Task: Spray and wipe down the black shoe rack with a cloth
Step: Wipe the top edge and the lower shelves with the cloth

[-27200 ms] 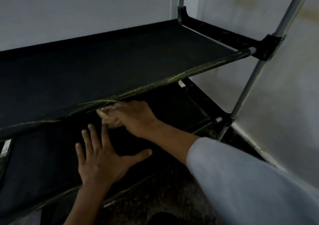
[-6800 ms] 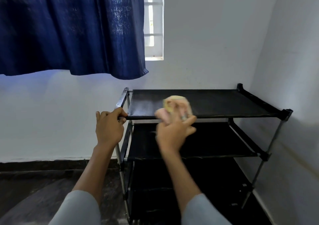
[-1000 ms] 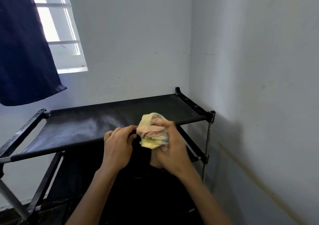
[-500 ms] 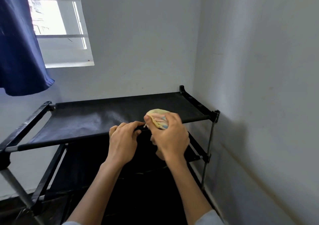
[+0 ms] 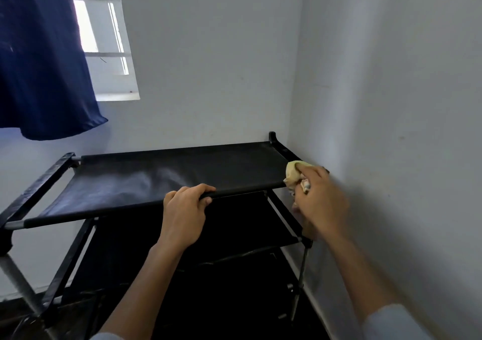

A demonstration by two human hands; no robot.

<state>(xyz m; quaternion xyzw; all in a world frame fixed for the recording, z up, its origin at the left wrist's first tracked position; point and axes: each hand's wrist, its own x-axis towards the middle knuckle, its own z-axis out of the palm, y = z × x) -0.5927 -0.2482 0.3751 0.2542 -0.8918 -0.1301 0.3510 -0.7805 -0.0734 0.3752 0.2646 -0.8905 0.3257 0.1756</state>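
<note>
Overhead, a blue curtain (image 5: 44,60) hangs beside the shoe rack (image 5: 167,178).

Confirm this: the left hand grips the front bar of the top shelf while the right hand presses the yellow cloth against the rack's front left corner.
Not quite. The head view shows the right hand pressing the yellow cloth at the front right corner, beside the side wall. The left hand does grip the top shelf's front bar.

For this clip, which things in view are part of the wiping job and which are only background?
Part of the job:
shoe rack
cloth
left hand, gripping the front bar
right hand, holding the cloth

Background:
curtain
window
</note>
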